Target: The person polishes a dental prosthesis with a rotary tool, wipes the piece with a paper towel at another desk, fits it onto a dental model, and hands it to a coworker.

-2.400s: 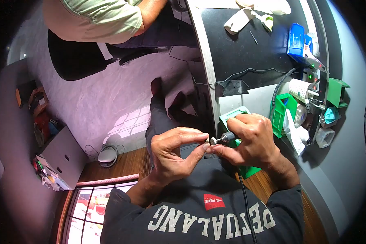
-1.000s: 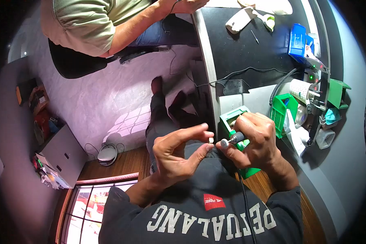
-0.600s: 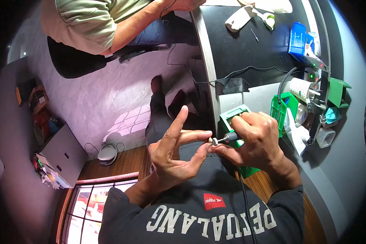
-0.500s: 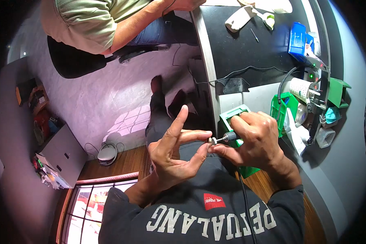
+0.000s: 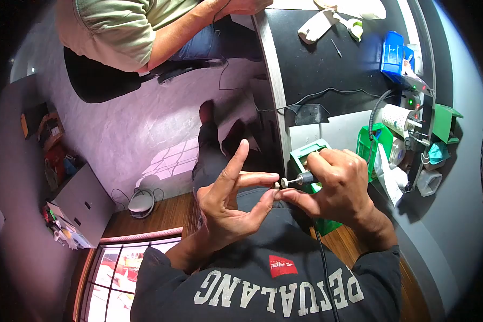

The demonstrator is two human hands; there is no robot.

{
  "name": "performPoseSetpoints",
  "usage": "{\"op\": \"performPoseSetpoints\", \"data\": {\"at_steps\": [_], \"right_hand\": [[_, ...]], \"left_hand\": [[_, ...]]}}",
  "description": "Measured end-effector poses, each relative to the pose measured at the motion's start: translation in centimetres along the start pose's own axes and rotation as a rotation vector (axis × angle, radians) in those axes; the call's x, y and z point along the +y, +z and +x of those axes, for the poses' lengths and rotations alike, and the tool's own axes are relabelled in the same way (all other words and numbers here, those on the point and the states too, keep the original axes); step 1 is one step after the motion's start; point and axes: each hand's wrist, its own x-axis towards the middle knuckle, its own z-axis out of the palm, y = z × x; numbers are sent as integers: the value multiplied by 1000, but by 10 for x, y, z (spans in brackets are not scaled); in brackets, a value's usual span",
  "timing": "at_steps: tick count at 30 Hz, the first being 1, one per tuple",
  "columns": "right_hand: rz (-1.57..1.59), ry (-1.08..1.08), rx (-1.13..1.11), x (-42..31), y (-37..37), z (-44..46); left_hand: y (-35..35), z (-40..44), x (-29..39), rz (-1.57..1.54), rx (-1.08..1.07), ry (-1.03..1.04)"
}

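Observation:
My left hand (image 5: 232, 201) pinches a small pale piece (image 5: 277, 185) between thumb and fingertip, its index finger raised. The piece is too small to name. My right hand (image 5: 341, 182) is wrapped round a rotary tool (image 5: 306, 178), whose thin metal shank ends in a small round pale wheel (image 5: 284, 183). The wheel stands just right of the piece, with a narrow gap showing. My right thumb reaches under the wheel toward the left fingertips. A dark cable (image 5: 324, 263) runs down over my shirt. Behind the right hand is a light green tray (image 5: 311, 147), partly hidden.
On the dark desk (image 5: 311, 70) are a blue bin (image 5: 393, 53), a pen (image 5: 336, 48) and a black cable. A green basket (image 5: 374, 137), a white cup (image 5: 396, 118) and plugs crowd the right edge. Another person sits at upper left, forearm (image 5: 185, 35) near the desk.
The wheel has shifted slightly right, away from the small piece, and its face has turned more toward view. Both hands otherwise stay nearly in place.

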Motion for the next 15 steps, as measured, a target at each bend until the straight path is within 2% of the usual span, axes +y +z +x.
{"op": "performPoseSetpoints", "data": {"at_steps": [15], "right_hand": [[7,-34,-16,-1,1,1]], "left_hand": [[0,-1,-1,-45,-7,-15]]}}
